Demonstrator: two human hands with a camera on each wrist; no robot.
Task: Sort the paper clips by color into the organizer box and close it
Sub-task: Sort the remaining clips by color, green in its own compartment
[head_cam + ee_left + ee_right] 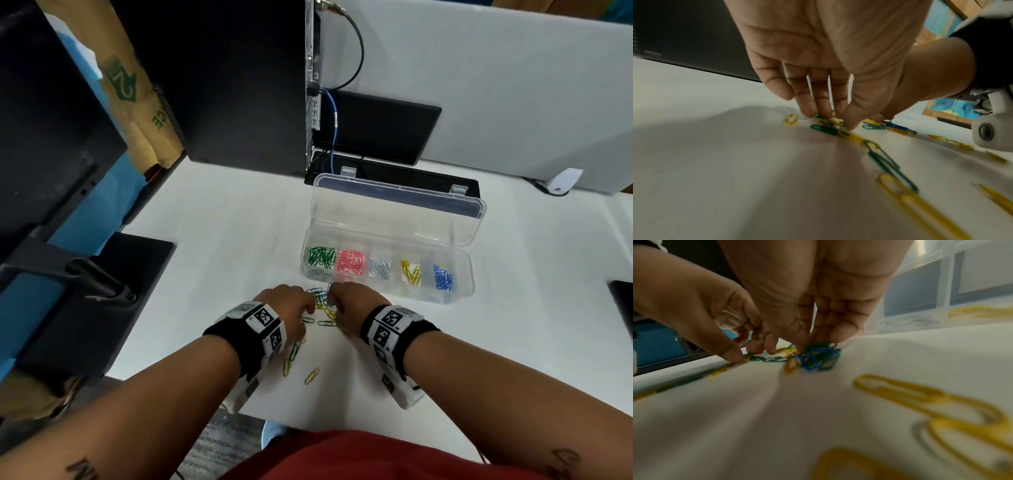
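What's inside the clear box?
The organizer box, lid open, holds five sorted piles: green, red, white, yellow and blue paper clips. How deep each pile goes cannot be seen.

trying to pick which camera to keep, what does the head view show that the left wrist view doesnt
Only the head view shows the organizer box with its lid open and clips sorted by colour in five compartments.

Only the left wrist view shows the left hand's fingertips down on green and yellow clips.

Both show the left hand, the right hand and the loose clips on the white table.
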